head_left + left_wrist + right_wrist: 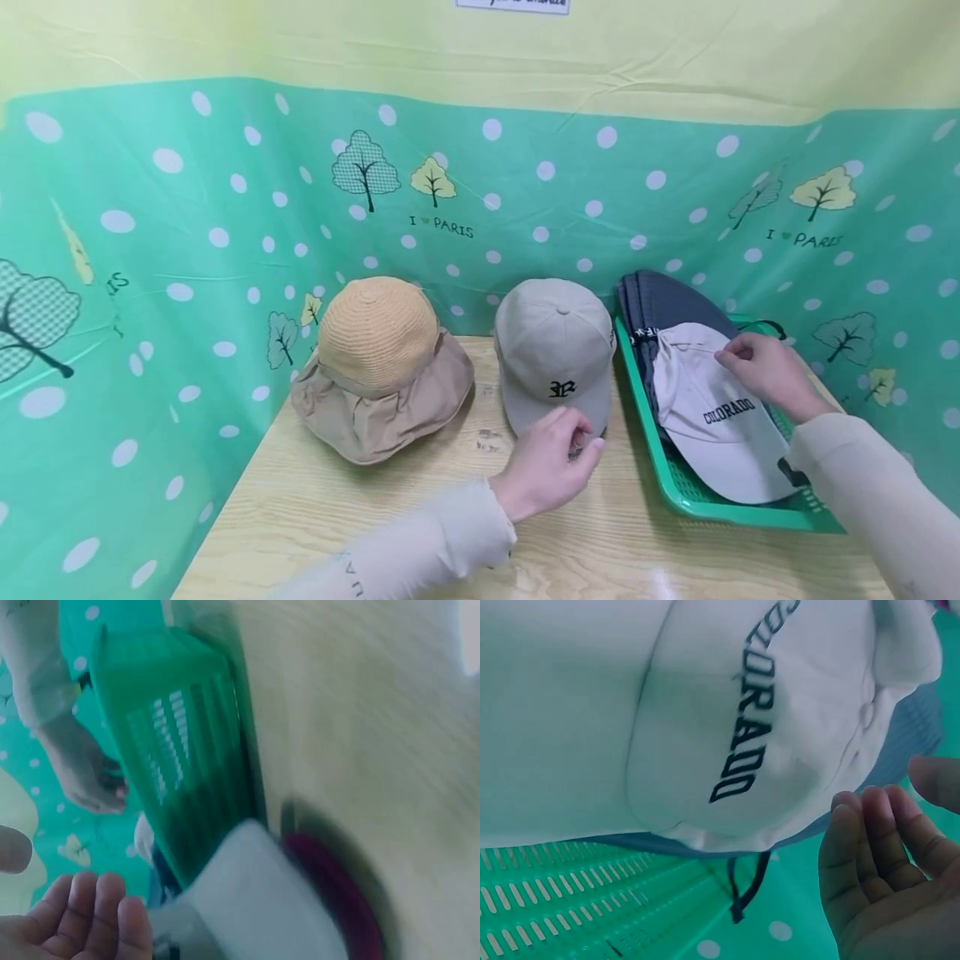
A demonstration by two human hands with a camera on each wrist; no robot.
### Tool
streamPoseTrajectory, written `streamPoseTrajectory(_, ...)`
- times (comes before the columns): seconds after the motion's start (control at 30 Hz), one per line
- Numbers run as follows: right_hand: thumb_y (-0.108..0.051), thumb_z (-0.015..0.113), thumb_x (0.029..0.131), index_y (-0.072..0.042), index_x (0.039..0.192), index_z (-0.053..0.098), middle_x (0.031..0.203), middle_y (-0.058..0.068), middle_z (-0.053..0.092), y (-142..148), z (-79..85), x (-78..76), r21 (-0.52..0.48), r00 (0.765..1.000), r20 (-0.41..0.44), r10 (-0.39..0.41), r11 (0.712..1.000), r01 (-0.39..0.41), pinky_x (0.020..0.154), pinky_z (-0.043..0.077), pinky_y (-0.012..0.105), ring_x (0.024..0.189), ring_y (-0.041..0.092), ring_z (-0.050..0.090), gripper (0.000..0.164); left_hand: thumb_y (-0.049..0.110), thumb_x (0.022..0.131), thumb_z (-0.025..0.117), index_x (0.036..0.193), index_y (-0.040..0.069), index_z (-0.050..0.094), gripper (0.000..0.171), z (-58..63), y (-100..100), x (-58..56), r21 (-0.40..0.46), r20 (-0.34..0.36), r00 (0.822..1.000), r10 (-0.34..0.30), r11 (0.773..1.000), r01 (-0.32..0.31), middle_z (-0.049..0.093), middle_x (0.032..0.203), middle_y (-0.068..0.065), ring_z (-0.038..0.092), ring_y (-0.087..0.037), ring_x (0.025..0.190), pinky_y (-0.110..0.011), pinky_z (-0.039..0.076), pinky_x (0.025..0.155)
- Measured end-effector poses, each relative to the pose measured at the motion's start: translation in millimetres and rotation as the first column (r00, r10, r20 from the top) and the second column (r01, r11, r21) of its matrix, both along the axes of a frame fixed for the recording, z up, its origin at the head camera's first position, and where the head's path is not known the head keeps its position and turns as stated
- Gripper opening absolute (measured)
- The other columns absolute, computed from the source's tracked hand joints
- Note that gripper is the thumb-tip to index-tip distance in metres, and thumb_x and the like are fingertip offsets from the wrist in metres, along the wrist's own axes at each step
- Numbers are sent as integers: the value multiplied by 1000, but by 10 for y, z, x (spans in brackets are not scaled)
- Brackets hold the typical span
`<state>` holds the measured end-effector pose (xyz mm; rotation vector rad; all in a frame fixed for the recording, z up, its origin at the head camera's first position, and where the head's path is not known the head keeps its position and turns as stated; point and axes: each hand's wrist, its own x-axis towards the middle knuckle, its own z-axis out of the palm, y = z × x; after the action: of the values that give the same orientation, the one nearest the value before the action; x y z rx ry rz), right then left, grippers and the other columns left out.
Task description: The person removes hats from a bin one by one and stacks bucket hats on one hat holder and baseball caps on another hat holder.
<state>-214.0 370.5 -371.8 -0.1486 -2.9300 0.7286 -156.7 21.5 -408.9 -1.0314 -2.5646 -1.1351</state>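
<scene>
head view, clock centred on the grey cap (555, 333), which stands on the tabletop (300, 542), brim toward 6 o'clock, dark emblem on its front. left hand (551, 462) at 6 o'clock, overlapping the brim in view; fingers loosely bent, thumb apart from them, nothing held; contact with the brim cannot be told. left wrist view: a maroon edge (337, 896) shows beneath the brim. green basket (750, 518) between 3 and 4 o'clock, just beside the grey cap. in it, the white cap (712, 358) marked "colorado" lies with brim toward 5 o'clock, on top of a dark blue hat (675, 300), whose visible part extends to 11 o'clock of the white cap. right hand (772, 375) at 3 o'clock, by the white cap's 2 o'clock edge; fingers bent, thumb set off with a modest gap, gripping nothing. black strap (772, 327) at the basket's 1 o'clock. straw sun hat (378, 333) with brown fabric brim at 9 o'clock, upright, apart from the grey cap. dotted curtain (540, 167) behind, at 12 o'clock.
</scene>
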Motion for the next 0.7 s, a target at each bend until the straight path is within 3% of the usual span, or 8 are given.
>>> streamPoseTrajectory(0.2,-34,51,98,7,111,54,104,27,57,57,-25,-65,15,998,70,5,1000,-6,58,48,36,82,33,56,43,44,96,50,106,12,63,37,-75,329,63,-65,159,987,-23,997,34,53,86,13,50,0,79,-14,42,73)
streamPoseTrajectory(0.4,-30,55,96,10,113,51,105,30,56,113,-101,-149,56,995,102,16,998,-22,61,48,39,84,35,56,44,49,95,49,105,11,63,42,-135,621,98,-99,232,972,-20,994,44,50,77,13,48,-1,71,-16,41,66)
streamPoseTrajectory(0.7,-28,54,96,14,123,44,113,34,51,125,-181,-215,69,990,143,21,997,-31,69,49,47,93,41,54,50,47,92,57,95,13,61,34,-238,805,70,-63,353,934,52,997,-32,51,70,11,49,-2,61,-18,41,58)
